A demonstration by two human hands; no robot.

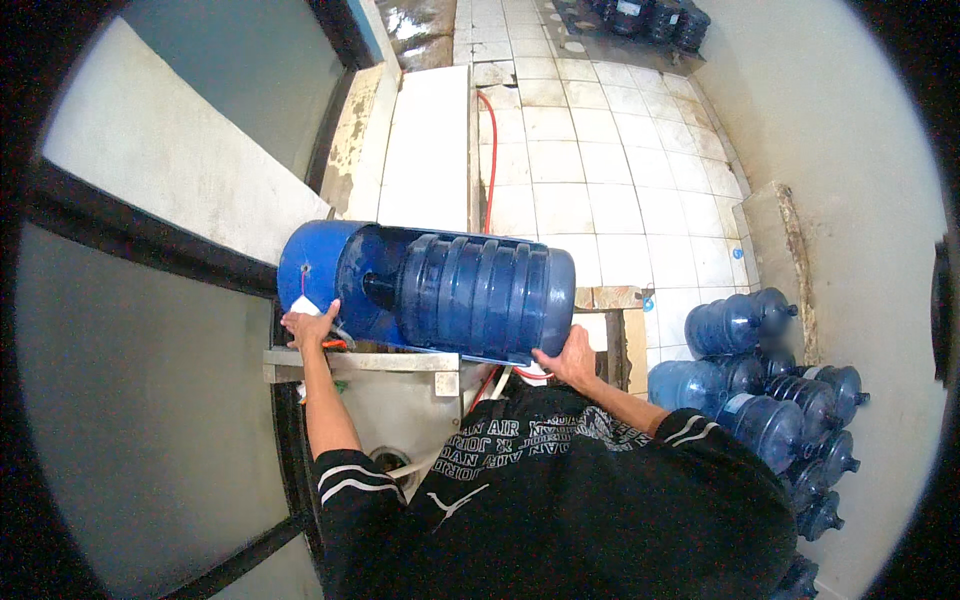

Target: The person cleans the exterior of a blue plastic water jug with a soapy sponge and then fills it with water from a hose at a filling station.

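In the middle of the frame, a big, see-through blue plastic water jug with ridges around it [480,295] lies on its side. Its neck points left, and its flat bottom is on the right. It lies in a long, rounded, shiny blue holder [315,255].

The person's left hand [312,325] is at the holder's left end, with thumb and fingers spread apart around a small white piece [306,304]. One cannot tell if it grips that piece. The right hand [570,360] touches the jug's bottom end, low on the right, thumb and fingers apart. One cannot tell if it squeezes.

A thin red hose [493,150] runs along the white square-tiled floor [560,160] at the top middle. More round blue plastic jugs [765,430] are piled at the lower right.
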